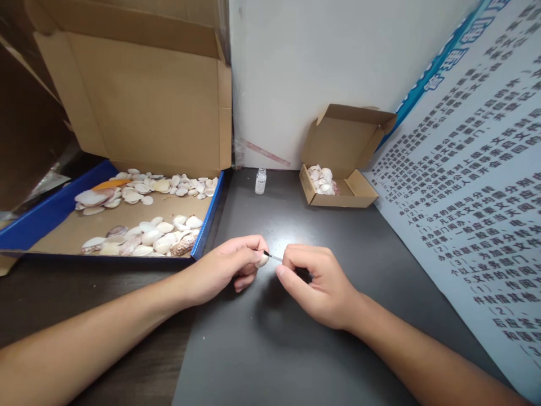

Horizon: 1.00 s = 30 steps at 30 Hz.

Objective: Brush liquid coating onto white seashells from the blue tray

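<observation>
Left hand [230, 265]: I log it curled, thumb and forefinger pinched on a small pale oval seashell [262, 260], held just above the dark grey tabletop [270, 349] at centre.
Right hand [315, 285]: closed in a pen-like pinch on a thin grey applicator brush [274, 257], whose dark tip meets the shell's edge.
Reason for hold: I judge the shell is turned toward the brush so the tip can reach its face; the fine pinch steadies a slender tool.
Pose: both forearms come in low from the near edge, wrists angled inward, knuckles almost facing each other.
Small clear glass bottle with white label [261, 181]: upright, uncapped, near the white wall; perhaps the brush's source, though I cannot read it.
Blue-edged cardboard tray [207, 223]: left of the hands, many loose pale shells [156, 234] in two groups.
Small open brown cardboard box [338, 197]: right of the bottle, a few shells inside.
Printed blue-and-white poster [473, 197]: leaning along the right.
</observation>
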### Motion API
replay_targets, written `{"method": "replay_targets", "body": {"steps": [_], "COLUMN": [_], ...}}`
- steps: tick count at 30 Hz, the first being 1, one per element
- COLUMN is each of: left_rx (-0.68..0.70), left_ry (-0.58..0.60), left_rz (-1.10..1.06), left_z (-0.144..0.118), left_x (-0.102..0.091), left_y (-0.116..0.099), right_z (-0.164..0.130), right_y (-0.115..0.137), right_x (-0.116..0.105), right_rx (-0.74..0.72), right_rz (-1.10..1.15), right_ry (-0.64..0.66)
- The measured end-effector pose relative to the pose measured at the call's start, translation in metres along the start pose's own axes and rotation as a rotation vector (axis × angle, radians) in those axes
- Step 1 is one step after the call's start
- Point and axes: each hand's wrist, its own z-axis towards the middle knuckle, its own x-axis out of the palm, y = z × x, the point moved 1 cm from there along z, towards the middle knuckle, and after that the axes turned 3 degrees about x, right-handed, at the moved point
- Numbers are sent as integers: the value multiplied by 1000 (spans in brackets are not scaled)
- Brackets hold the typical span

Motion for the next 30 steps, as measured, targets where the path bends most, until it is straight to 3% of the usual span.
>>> {"method": "replay_targets", "body": {"steps": [3, 8, 13, 18, 23, 27, 30], "left_rx": [-6, 12, 0, 9, -3, 6, 5], "left_ry": [11, 16, 19, 15, 7, 10, 11], "left_rz": [1, -18, -6, -28, 1, -12, -5], "left_z": [0, 0, 1, 0, 0, 0, 0], "left_x": [-1, -1, -1, -1, 0, 0, 0], "left_y": [0, 0, 0, 1, -1, -1, 0], "right_z": [0, 0, 0, 0, 0, 0, 0], "right_y": [-1, 1, 0, 3, 1, 3, 2], "right_x": [-1, -1, 0, -2, 0, -3, -1], "right_rx": [61, -47, 43, -72, 51, -32, -36], "right_rz": [-38, 15, -43, 30, -43, 0, 3], "right_ry": [-26, -24, -23, -41, -20, -85, -18]}}
